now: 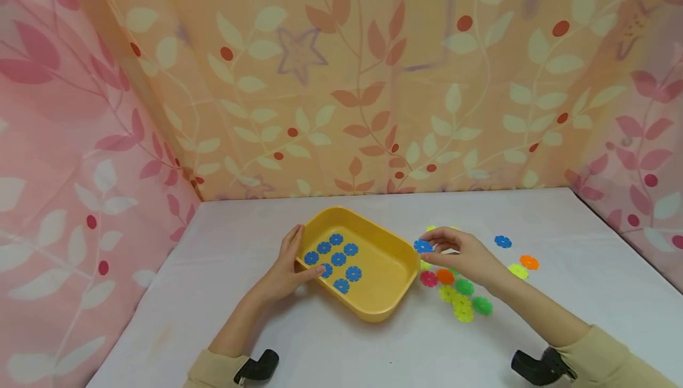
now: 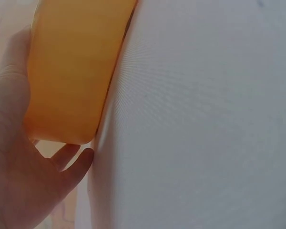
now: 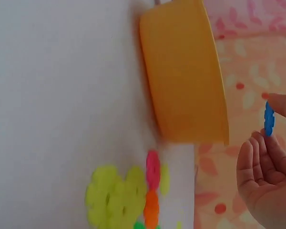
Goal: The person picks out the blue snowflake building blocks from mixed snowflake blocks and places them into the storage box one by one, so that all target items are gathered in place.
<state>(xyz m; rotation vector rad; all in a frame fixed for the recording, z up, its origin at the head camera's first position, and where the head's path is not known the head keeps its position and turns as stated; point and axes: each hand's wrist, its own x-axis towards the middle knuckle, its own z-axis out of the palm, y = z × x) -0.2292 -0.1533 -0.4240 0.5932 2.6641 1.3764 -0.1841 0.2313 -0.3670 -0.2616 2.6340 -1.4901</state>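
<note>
A yellow plastic tray (image 1: 380,239) stands on the table with several blue snowflake discs (image 1: 338,259) lying flat in its left part. My left hand (image 1: 288,266) grips the tray's left end, thumb over the near rim and fingers round the outer wall. In the left wrist view, the tray's side (image 2: 76,71) shows between thumb and fingers. Beside the tray's right rim, my right hand (image 1: 461,254) pinches one blue snowflake disc (image 1: 424,246). The right wrist view shows that disc (image 3: 269,118) held edge-on between thumb and fingertips, above rim height.
Right of the tray lie loose snowflake discs: yellow (image 1: 463,311), green (image 1: 482,305), orange (image 1: 445,276) and pink (image 1: 428,279). Farther right are another blue disc (image 1: 503,241) and an orange one (image 1: 529,262). Patterned curtains (image 1: 341,79) enclose the white table (image 1: 331,352) at back and sides.
</note>
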